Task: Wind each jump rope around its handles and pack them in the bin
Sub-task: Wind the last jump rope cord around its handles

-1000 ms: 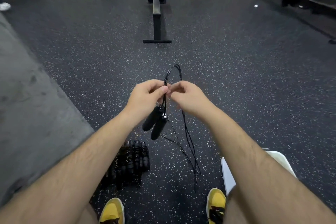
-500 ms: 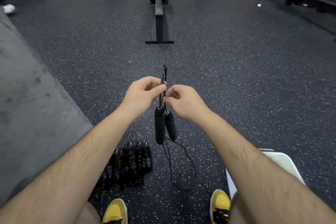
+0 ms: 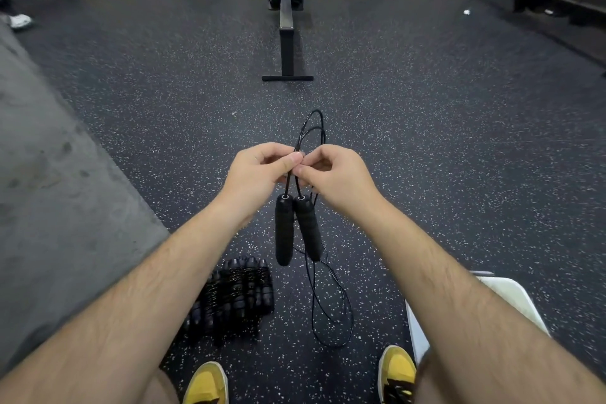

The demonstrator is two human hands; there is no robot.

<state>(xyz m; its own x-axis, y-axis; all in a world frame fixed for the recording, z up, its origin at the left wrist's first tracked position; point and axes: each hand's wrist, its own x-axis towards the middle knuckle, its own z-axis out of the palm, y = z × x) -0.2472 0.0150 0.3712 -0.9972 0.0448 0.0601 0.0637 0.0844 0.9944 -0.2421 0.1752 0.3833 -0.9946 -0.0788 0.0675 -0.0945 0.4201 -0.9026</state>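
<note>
Left hand (image 3: 262, 170) and right hand (image 3: 334, 174) both pinch the cord (image 3: 331, 308) just above the paired handles (image 3: 295, 229), which hang over the floor, bin (image 3: 511, 298) to their right, wound ropes (image 3: 236, 295) lower left. Step: pre-winding. Next likely: grasp handles, wrap the slack.

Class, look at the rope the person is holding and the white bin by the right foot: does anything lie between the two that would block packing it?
Nothing visible does. Both hands, left and right, pinch the rope above its hanging handles. Only bare floor and the rope's own slack lie toward the bin, whose opening the right forearm mostly hides.
</note>
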